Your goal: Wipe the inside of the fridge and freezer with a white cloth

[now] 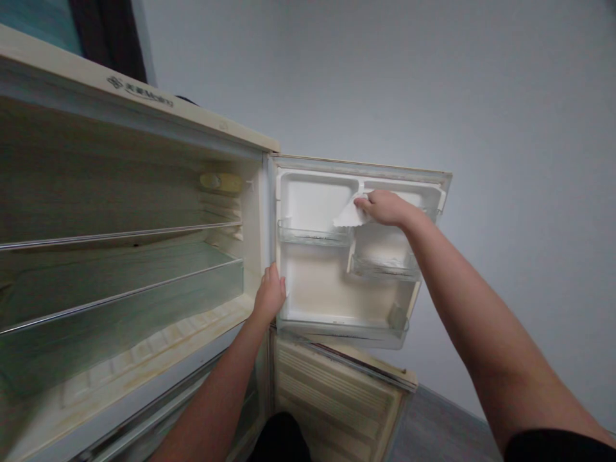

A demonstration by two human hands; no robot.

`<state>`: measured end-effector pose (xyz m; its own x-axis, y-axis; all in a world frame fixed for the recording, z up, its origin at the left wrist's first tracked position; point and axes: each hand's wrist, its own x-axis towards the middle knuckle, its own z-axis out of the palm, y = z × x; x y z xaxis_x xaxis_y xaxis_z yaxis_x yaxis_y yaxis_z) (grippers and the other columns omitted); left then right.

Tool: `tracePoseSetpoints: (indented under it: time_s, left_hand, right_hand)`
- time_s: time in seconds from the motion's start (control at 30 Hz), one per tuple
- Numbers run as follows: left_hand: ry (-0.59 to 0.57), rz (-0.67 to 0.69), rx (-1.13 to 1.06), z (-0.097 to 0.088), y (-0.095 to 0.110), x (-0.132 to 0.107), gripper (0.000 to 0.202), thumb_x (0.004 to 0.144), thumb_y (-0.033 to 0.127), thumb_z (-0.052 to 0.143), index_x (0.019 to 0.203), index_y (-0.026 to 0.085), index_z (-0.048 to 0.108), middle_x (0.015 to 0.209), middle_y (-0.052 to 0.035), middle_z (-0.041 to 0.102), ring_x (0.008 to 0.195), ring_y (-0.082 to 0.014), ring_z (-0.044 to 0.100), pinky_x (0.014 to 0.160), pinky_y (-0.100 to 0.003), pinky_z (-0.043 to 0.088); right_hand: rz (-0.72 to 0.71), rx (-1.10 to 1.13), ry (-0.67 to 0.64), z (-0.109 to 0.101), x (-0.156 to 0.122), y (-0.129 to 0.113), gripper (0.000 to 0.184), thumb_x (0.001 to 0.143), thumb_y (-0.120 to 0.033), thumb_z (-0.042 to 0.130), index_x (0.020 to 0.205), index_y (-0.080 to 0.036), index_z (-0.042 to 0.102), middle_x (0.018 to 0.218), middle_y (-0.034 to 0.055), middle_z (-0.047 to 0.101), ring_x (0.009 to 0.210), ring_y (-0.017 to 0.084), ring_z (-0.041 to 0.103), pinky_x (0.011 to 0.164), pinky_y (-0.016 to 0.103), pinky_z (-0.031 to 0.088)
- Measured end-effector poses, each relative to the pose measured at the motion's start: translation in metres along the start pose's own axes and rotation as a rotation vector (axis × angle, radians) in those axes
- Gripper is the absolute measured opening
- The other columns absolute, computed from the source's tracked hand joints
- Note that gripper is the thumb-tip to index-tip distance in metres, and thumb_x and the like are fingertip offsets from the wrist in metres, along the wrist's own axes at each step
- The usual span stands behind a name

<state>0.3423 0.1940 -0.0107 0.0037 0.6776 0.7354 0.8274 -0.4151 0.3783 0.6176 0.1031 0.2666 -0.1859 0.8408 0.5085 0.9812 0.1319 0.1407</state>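
Right hand (385, 206): fingers and thumb pinched together on a white cloth (350, 215), gripped by its upper right part. Free portion spreads out to the left of and below the fingertips, scalloped lower edge visible. Cloth sits in front of the divider between the two upper compartments of the open upper door (327, 279), above the right end of the left clear shelf (312, 236); contact with the liner cannot be determined.

Left hand (271, 292): fingers close together, upward, at the hinge-side edge of the same door, beside the refrigerator (253, 250) opening. Whether it grips the edge or only rests there: cannot tell. It is well apart from the cloth, lower and to the left.

Lower door (332, 391) also open, beneath the upper one.
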Motion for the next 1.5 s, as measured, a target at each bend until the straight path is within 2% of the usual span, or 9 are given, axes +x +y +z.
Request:
tracePoseSetpoints:
  time_s: [0.17, 0.3, 0.5, 0.73, 0.9, 1.1, 1.23, 1.33, 1.5]
  left_hand:
    - [0.029, 0.022, -0.007, 0.001, 0.002, -0.002, 0.043, 0.092, 0.015, 0.043, 0.134, 0.007, 0.04, 0.117, -0.0212, 0.056, 0.116, -0.0334, 0.058, 0.099, -0.049, 0.051]
    - [0.027, 0.03, -0.004, 0.001, 0.002, -0.003, 0.045, 0.092, 0.017, 0.043, 0.135, 0.005, 0.04, 0.119, -0.0215, 0.055, 0.117, -0.0349, 0.057, 0.101, -0.05, 0.05]
    - [0.011, 0.047, -0.025, 0.001, -0.007, 0.0, 0.044, 0.093, 0.02, 0.04, 0.134, 0.006, 0.04, 0.12, -0.0223, 0.053, 0.118, -0.0353, 0.055, 0.101, -0.052, 0.05]
    - [0.0, 0.083, -0.111, 0.0, -0.02, 0.006, 0.043, 0.091, 0.022, 0.041, 0.132, 0.01, 0.041, 0.116, -0.0192, 0.054, 0.118, -0.0341, 0.056, 0.103, -0.05, 0.048]
    - [0.0, 0.07, -0.116, 0.001, -0.024, 0.008, 0.045, 0.09, 0.025, 0.039, 0.13, 0.005, 0.042, 0.118, -0.0225, 0.054, 0.118, -0.0356, 0.055, 0.103, -0.051, 0.048]
    - [0.032, 0.066, -0.155, 0.004, -0.03, 0.009, 0.042, 0.089, 0.026, 0.041, 0.129, 0.011, 0.044, 0.115, -0.0195, 0.056, 0.114, -0.0344, 0.057, 0.1, -0.052, 0.049]
    - [0.021, 0.052, -0.165, 0.002, -0.032, 0.011, 0.041, 0.09, 0.027, 0.04, 0.128, 0.011, 0.044, 0.114, -0.0188, 0.056, 0.114, -0.0337, 0.057, 0.099, -0.052, 0.05]
    - [0.002, 0.049, -0.166, 0.0, -0.034, 0.011, 0.044, 0.091, 0.028, 0.038, 0.131, 0.009, 0.042, 0.117, -0.0202, 0.055, 0.116, -0.034, 0.056, 0.101, -0.052, 0.049]
    - [0.001, 0.06, -0.167, -0.001, -0.035, 0.01, 0.045, 0.092, 0.028, 0.038, 0.132, 0.009, 0.041, 0.12, -0.0204, 0.055, 0.118, -0.0338, 0.056, 0.101, -0.052, 0.049]
  right_hand:
    - [0.064, 0.156, -0.083, -0.004, 0.015, 0.014, 0.064, 0.101, -0.061, 0.032, 0.113, -0.009, 0.068, 0.132, 0.0201, 0.064, 0.119, 0.032, 0.061, 0.098, 0.033, 0.045]
    - [0.06, 0.256, -0.219, -0.003, 0.011, 0.028, 0.069, 0.102, -0.061, 0.023, 0.114, -0.011, 0.069, 0.136, 0.0163, 0.062, 0.123, 0.03, 0.06, 0.103, 0.034, 0.045]
    - [0.061, 0.267, -0.289, -0.012, 0.004, 0.064, 0.067, 0.09, -0.075, 0.04, 0.117, -0.022, 0.072, 0.139, 0.0069, 0.062, 0.126, 0.033, 0.058, 0.106, 0.039, 0.046]
    - [0.059, 0.477, -0.4, -0.02, -0.011, 0.1, 0.045, 0.087, -0.058, 0.054, 0.11, -0.026, 0.076, 0.118, 0.0045, 0.074, 0.11, 0.03, 0.068, 0.095, 0.039, 0.055]
    - [0.032, 0.262, -0.305, -0.022, -0.011, 0.09, 0.047, 0.088, -0.061, 0.054, 0.103, -0.022, 0.077, 0.11, 0.0076, 0.075, 0.105, 0.032, 0.068, 0.091, 0.04, 0.054]
    - [0.126, 0.023, -0.224, -0.031, -0.019, 0.055, 0.054, 0.094, -0.062, 0.045, 0.098, -0.018, 0.075, 0.101, 0.0125, 0.075, 0.097, 0.031, 0.068, 0.084, 0.037, 0.051]
    - [0.073, 0.062, -0.209, -0.036, -0.015, 0.02, 0.051, 0.097, -0.058, 0.042, 0.103, -0.017, 0.072, 0.11, 0.0128, 0.073, 0.095, 0.028, 0.068, 0.081, 0.034, 0.05]
    - [0.048, 0.079, -0.204, -0.034, -0.002, 0.0, 0.044, 0.093, -0.055, 0.052, 0.104, -0.017, 0.073, 0.108, 0.0121, 0.074, 0.095, 0.028, 0.067, 0.081, 0.033, 0.05]
    - [-0.039, 0.126, -0.208, -0.027, 0.014, -0.001, 0.029, 0.09, -0.039, 0.055, 0.1, -0.02, 0.074, 0.103, 0.0076, 0.075, 0.1, 0.028, 0.066, 0.083, 0.032, 0.051]
